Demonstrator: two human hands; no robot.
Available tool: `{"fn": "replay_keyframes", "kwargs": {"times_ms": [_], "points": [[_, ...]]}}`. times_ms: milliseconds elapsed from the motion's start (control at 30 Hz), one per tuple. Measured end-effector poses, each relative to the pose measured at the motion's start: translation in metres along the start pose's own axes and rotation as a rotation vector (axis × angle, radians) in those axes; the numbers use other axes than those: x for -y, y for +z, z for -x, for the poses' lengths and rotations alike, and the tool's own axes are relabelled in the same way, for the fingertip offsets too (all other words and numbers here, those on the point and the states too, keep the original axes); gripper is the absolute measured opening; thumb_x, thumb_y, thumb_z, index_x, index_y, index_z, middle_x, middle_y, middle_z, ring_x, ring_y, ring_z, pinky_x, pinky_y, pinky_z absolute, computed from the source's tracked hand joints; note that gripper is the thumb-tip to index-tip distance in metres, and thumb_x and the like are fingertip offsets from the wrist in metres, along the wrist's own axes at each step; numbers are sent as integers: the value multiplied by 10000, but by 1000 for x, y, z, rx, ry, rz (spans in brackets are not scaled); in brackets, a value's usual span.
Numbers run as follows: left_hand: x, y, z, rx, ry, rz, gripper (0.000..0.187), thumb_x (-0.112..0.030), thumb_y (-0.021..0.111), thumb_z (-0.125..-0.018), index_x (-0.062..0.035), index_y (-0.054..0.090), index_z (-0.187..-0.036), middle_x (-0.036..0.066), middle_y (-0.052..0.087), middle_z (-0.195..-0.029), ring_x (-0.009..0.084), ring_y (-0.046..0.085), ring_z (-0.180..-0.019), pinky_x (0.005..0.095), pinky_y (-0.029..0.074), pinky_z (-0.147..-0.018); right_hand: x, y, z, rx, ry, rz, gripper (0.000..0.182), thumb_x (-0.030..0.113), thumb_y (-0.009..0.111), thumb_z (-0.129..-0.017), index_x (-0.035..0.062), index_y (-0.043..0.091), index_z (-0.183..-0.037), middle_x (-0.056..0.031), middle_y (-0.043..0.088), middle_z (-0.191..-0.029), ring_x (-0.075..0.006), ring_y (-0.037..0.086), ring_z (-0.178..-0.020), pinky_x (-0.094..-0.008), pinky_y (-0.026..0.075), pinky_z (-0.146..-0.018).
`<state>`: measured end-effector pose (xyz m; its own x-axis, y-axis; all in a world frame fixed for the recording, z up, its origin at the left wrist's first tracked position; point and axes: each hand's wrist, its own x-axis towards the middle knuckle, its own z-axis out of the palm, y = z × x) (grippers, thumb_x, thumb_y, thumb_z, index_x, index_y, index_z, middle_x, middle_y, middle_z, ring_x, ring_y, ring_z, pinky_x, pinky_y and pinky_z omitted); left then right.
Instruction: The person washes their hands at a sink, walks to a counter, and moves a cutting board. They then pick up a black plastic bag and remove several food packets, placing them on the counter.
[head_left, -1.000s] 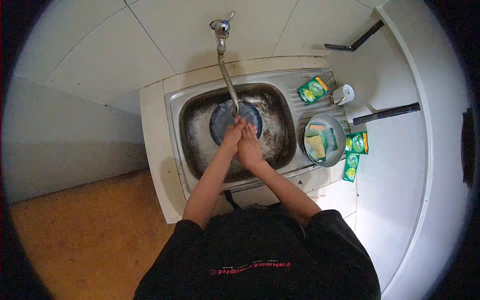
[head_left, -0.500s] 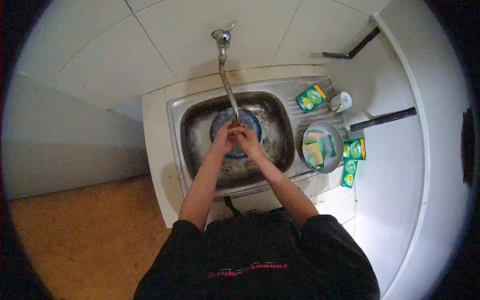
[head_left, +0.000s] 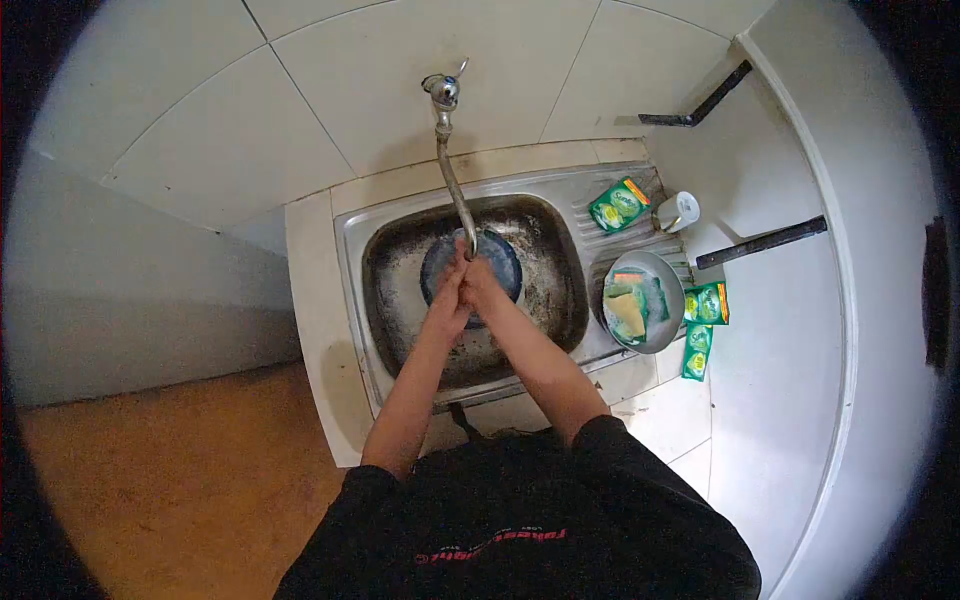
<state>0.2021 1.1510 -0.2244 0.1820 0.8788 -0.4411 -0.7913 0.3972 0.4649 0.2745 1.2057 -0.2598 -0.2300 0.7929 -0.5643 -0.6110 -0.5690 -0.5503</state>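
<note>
- Pressing together: left hand (head_left: 449, 296) & right hand (head_left: 482, 285), palms touching, fingers mostly straight, holding nothing.
- Both just under tap (head_left: 452, 170) spout, above dark plate (head_left: 500, 262) in sink (head_left: 556, 262).
- Bowl (head_left: 668, 318) w/ sponges on drainboard, right.

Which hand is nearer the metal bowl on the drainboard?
Right. The right hand is pressed against the left hand under the tap, over the sink; it is on the side toward the bowl, with the left hand beyond it.

Illegible red print on black shirt (head_left: 520, 520)
</note>
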Motion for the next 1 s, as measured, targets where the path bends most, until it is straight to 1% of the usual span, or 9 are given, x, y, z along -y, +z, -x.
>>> {"fn": "replay_keyframes", "kwargs": {"times_ms": [33,100,300,433,533,600,833,933,1000], "points": [[-1,-2,-2,79,25,6,424,-186,562,-955,-190,409,-1351,31,504,-1305,182,516,-1175,398,467,-966,-7,-8,-15,-1,-2,-2,106,99,439,-936,20,508,-919,-105,539,-767,-245,568,-707,-405,506,-624],[2,16,4,108,53,80,437,-179,539,-963,-198,395,-1375,32,493,-1325,180,510,-1186,393,460,-975,-22,-22,-40,657,91,-816,168,127,423,-942,7,505,-1026,-150,584,-910,-269,586,-826,-421,517,-759],[-9,47,5,-110,-33,30,427,-184,500,-978,-166,391,-1390,64,494,-1337,227,511,-1199,385,451,-984,25,46,35,117,-139,-491,289,157,389,-970,-8,473,-1192,-186,587,-1120,-288,580,-999,-406,479,-912],[25,-55,-81,-88,-30,64,402,-193,523,-969,-65,436,-1341,80,528,-1283,231,558,-1114,386,502,-889,-2,34,29,287,-183,-480,386,202,329,-1007,-10,423,-1316,-174,557,-1261,-301,552,-1125,-385,421,-1015],[-23,13,-31,-274,27,-173,418,-224,573,-952,25,460,-1267,104,566,-1188,244,606,-1002,349,521,-783,-10,36,27,266,-209,-516,421,241,286,-1031,-1,398,-1355,-156,549,-1286,-293,532,-1170,-403,397,-1036],[-35,29,-26,-359,-11,-386,378,-276,536,-968,36,510,-1180,112,603,-1106,230,609,-950,353,515,-770,31,74,82,-4,-131,-495,291,188,427,-988,6,494,-1205,-93,615,-1076,-245,596,-985,-394,469,-915],[-17,4,-62,-501,47,-938,419,-379,577,-937,29,629,-858,93,645,-810,214,610,-685,366,491,-606,17,37,75,172,-145,-369,324,210,366,-1007,32,493,-1246,-95,547,-1256,-225,507,-1182,-341,376,-1036],[-7,-5,-69,-336,41,-561,362,-349,615,-915,10,634,-867,89,640,-798,189,608,-678,353,482,-583,17,31,81,190,-180,-345,302,195,372,-1010,50,503,-1241,-78,567,-1207,-212,528,-1140,-340,395,-1003],[-8,-5,-75,-309,54,-683,324,-326,623,-910,-6,638,-863,86,636,-789,180,606,-673,345,481,-580,19,30,89,153,-187,-353,380,186,372,-1008,96,431,-1373,-43,536,-1280,-178,500,-1169,-335,359,-1033]]}}
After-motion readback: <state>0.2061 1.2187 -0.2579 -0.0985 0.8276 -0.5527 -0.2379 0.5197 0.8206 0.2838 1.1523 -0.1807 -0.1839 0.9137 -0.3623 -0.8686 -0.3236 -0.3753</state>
